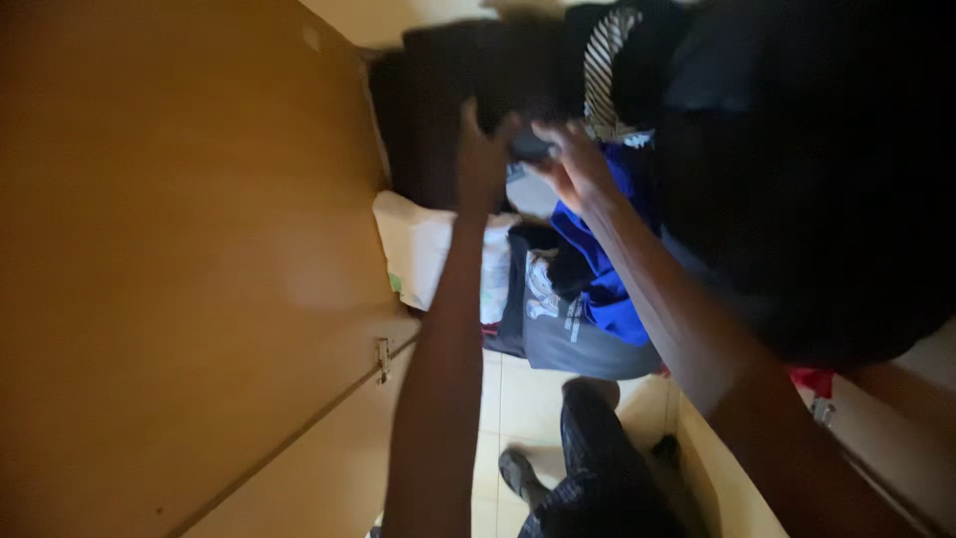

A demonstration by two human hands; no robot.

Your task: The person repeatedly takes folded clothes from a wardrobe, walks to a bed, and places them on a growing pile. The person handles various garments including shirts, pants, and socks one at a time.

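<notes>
both hands reach up into the wardrobe. the left hand (485,149) and right hand (570,161) pinch a small dark object (530,147) between them, above the blue garment (609,259); too blurred to tell its long axis or pointing.

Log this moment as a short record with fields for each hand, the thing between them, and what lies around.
left hand: raised, fingers up, beside a small dark object
right hand: touching the small dark object; grip unclear, blurred
below the hands: blue cloth, grey garment, white bundle
left side: wooden door
floor: pale tiles
</notes>
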